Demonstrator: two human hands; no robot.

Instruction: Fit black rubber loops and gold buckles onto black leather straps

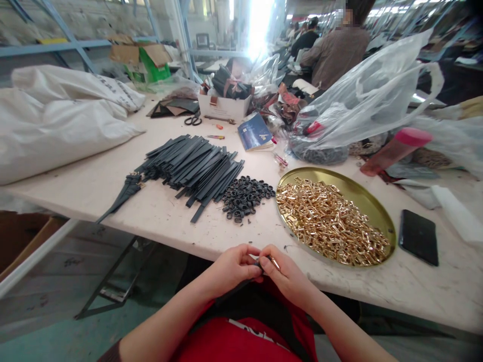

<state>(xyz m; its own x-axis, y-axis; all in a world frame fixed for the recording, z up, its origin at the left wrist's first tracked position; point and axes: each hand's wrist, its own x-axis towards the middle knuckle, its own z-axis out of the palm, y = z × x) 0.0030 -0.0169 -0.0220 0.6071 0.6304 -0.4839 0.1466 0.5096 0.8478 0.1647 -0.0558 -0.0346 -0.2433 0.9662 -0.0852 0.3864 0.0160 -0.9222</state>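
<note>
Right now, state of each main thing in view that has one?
Left hand, pinching dark piece
Right hand, pinching gold piece
Brass tray, partly covered in gold fittings
Dark strips, piled
Dark rings, heaped
Booklet, shut
Phone, lying flat
White box, open, filled
Green carton, flaps open
Bottle, capped

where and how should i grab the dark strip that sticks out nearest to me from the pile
Probably pinch the strip by its near end, coming from the front edge of the table. It is narrow and straight, and that end juts clear of the pile, while its far part lies among other strips.
</note>
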